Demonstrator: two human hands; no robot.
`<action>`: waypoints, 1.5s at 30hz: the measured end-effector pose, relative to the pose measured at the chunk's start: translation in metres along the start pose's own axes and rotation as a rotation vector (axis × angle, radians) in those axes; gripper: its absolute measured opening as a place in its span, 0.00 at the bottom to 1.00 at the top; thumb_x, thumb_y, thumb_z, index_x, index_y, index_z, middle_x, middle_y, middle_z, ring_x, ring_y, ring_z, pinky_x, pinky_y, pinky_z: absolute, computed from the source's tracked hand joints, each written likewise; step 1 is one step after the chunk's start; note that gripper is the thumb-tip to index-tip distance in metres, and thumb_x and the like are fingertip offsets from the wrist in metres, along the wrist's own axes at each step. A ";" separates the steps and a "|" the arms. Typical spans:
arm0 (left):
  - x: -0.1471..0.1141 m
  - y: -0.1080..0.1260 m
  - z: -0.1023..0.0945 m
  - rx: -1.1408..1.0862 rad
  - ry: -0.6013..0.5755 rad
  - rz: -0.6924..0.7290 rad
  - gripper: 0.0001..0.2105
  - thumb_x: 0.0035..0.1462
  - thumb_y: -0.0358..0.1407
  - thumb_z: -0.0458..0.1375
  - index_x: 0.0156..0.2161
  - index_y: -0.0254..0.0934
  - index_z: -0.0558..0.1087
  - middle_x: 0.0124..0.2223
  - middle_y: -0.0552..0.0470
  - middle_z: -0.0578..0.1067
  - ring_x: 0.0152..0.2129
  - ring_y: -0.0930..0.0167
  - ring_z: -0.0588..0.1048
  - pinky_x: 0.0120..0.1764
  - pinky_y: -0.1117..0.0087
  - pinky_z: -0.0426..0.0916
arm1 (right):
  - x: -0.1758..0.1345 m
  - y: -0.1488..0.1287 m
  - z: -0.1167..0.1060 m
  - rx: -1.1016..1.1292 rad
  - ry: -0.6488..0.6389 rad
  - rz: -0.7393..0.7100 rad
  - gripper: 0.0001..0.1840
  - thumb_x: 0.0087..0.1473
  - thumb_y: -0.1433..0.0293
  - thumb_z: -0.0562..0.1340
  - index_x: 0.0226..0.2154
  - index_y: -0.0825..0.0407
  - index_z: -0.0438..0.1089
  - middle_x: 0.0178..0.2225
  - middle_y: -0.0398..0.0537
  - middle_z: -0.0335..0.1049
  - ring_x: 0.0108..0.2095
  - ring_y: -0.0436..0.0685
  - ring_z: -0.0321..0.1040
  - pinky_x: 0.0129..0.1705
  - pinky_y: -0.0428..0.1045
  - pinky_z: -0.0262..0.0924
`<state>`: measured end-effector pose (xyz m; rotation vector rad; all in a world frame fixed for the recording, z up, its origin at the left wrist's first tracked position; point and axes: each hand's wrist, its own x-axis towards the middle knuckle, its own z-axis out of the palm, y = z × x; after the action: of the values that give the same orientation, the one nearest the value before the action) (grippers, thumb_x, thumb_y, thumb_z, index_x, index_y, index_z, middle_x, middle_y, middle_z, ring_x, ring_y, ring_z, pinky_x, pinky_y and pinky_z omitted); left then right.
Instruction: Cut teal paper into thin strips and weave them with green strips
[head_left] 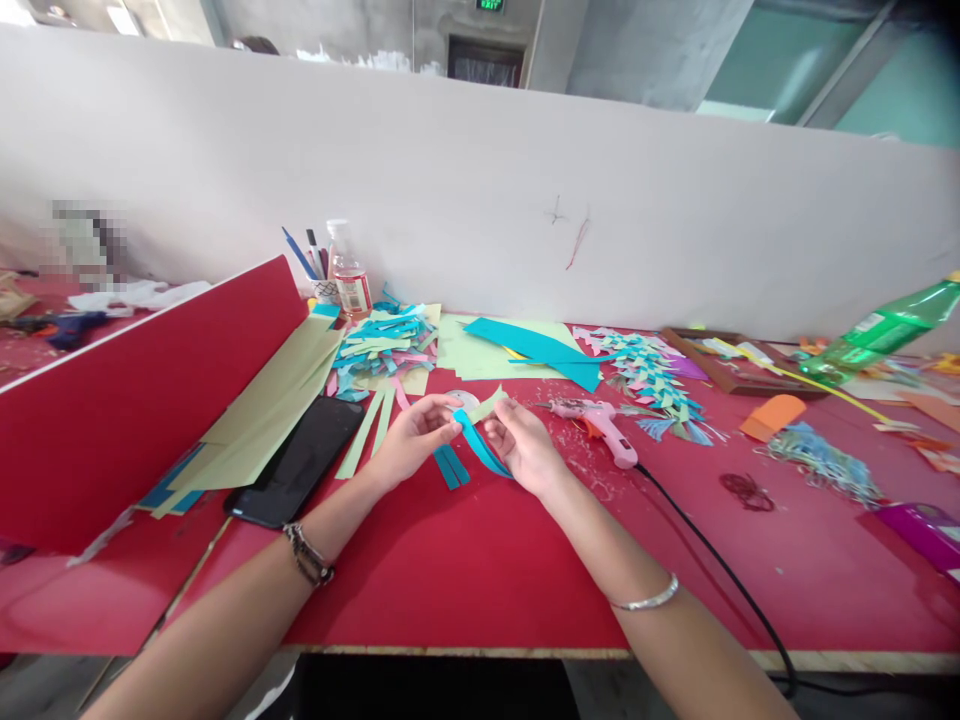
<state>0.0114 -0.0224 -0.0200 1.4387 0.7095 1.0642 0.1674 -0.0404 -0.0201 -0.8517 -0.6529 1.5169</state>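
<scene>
Over the red table, my left hand pinches one end of a blue paper strip, which curves down to the right. My right hand is closed on a pale green paper strip that meets the blue one between my fingertips. Whether the two strips are joined cannot be made out. Just below my left fingers lie short blue strips. Light green strips rest to the left of that hand. A pink glue gun lies on its side to the right of my right hand.
A black phone and green paper sheets lie left, beside a red divider. Behind are a strip pile, a clear bottle and a braided paper piece. A black cord and green bottle are right.
</scene>
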 end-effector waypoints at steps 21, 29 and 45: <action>-0.002 -0.001 0.001 0.044 -0.040 0.071 0.13 0.46 0.36 0.58 0.38 0.35 0.65 0.25 0.57 0.64 0.23 0.77 0.65 0.28 0.77 0.61 | -0.008 0.006 0.005 -0.371 -0.063 -0.270 0.08 0.40 0.65 0.63 0.23 0.53 0.69 0.23 0.40 0.67 0.25 0.47 0.62 0.29 0.43 0.56; -0.002 -0.008 0.000 0.378 -0.068 -0.054 0.13 0.48 0.42 0.54 0.24 0.32 0.67 0.21 0.56 0.66 0.20 0.76 0.65 0.26 0.75 0.60 | -0.008 0.007 0.006 -0.364 0.019 -0.263 0.08 0.39 0.66 0.64 0.20 0.53 0.67 0.19 0.40 0.67 0.23 0.47 0.61 0.28 0.45 0.55; -0.001 -0.004 0.000 0.319 -0.044 0.007 0.11 0.49 0.40 0.54 0.23 0.32 0.66 0.21 0.57 0.65 0.19 0.78 0.63 0.23 0.78 0.58 | -0.005 0.008 0.004 -0.301 -0.075 -0.198 0.09 0.41 0.64 0.63 0.23 0.53 0.68 0.23 0.42 0.67 0.25 0.48 0.62 0.31 0.45 0.56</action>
<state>0.0118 -0.0230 -0.0243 1.7315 0.8722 0.9506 0.1596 -0.0464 -0.0239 -0.9286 -1.0092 1.2944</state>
